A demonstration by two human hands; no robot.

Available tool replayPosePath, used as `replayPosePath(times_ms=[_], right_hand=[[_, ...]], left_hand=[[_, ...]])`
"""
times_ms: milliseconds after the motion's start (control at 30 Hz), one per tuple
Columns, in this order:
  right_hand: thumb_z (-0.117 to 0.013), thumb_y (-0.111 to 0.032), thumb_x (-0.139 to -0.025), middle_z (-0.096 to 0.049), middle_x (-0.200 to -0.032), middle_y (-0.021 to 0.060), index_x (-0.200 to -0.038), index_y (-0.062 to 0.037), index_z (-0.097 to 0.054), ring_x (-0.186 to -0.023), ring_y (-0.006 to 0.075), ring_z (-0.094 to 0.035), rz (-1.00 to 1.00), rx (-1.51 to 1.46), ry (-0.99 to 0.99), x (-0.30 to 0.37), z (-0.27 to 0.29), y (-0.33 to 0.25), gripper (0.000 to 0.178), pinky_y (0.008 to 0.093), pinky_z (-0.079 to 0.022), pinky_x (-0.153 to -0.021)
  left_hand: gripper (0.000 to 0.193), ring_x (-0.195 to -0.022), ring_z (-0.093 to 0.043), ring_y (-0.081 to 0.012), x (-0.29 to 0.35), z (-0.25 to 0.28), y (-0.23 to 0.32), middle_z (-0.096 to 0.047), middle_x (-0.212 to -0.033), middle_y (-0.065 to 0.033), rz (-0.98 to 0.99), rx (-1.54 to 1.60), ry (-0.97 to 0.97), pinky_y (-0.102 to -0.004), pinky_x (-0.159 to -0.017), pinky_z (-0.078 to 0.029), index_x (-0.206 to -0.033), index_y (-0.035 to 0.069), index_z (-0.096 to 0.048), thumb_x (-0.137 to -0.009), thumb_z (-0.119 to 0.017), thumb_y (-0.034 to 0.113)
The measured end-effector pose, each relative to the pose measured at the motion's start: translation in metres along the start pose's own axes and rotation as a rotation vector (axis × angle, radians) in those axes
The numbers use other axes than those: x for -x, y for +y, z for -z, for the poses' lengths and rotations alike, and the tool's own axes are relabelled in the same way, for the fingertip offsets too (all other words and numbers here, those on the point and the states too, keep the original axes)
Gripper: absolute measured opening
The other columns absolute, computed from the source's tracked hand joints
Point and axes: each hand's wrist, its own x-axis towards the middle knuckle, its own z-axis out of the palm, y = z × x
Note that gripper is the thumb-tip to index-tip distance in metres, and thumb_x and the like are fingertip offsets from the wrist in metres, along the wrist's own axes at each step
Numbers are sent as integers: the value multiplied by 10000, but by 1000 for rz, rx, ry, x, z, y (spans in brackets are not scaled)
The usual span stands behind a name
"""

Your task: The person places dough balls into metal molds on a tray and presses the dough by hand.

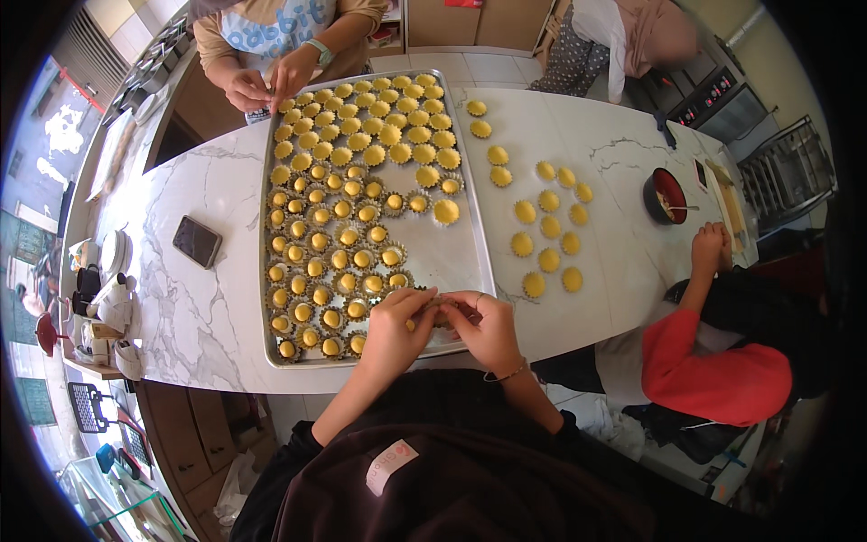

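Bright even light; soft shadows; strong fisheye bending, dark rim

dark maroon top, bracelet (506, 373); pale patch (390, 466)

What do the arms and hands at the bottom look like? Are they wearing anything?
Both forearms are bare; dark maroon sleeves are pushed up to about the elbows. The left hand wears nothing that shows. The right hand has a thin beaded bracelet round its wrist and what looks like a ring on one finger. No gloves, no watch. The dark top has a small pink label on the front.
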Motion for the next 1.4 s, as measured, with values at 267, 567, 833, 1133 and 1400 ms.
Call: replayPosePath(times_ms=[267, 567, 833, 1133, 1400], right_hand=[[-640, -52, -859, -684, -820, 93, -1027, 38, -639, -656, 99, -650, -6, 14, -2, -1, -1, -13, 190, 219, -527, -545], [-650, -46, -845, -681, -826, 94, -1022, 17, -648, -673, 118, -656, -293, -238, -4, 0, -1, -13, 188, 228, -515, -557], [-662, -44, -833, -652, -884, 84, -1009, 2, -655, -655, 120, -647, -76, -69, 35, 2, 0, -7, 181, 220, -506, -523], [-664, -26, -827, -638, -869, 87, -977, 12, -658, -624, 125, -645, 58, 5, 42, -1, 2, -7, 154, 223, -510, -506], [-645, -12, -838, -605, -895, 84, -967, 30, -644, -611, 117, -643, -83, -113, -37, -2, 3, -19, 136, 218, -522, -481]], left_hand=[[196, -682, -642, -242, 3, 1, -3, -634, -840, -150, -24, -1, 51, -297, -602, -521, -978, -44, -652, -791, -660, 16], [221, -620, -614, -221, 5, -2, -3, -632, -805, -136, 47, 9, 52, -295, -581, -501, -989, -30, -656, -772, -659, 12], [240, -651, -613, -158, 5, 2, 7, -622, -805, -103, 35, 12, 29, -250, -587, -494, -1028, -25, -654, -788, -651, -7], [253, -678, -628, -187, 5, 2, 8, -623, -839, -120, -33, -15, 43, -275, -602, -506, -1029, -25, -650, -777, -665, -5], [230, -678, -635, -190, 4, 4, 3, -627, -815, -109, -20, -33, 82, -274, -615, -509, -987, -27, -653, -760, -681, -3]])
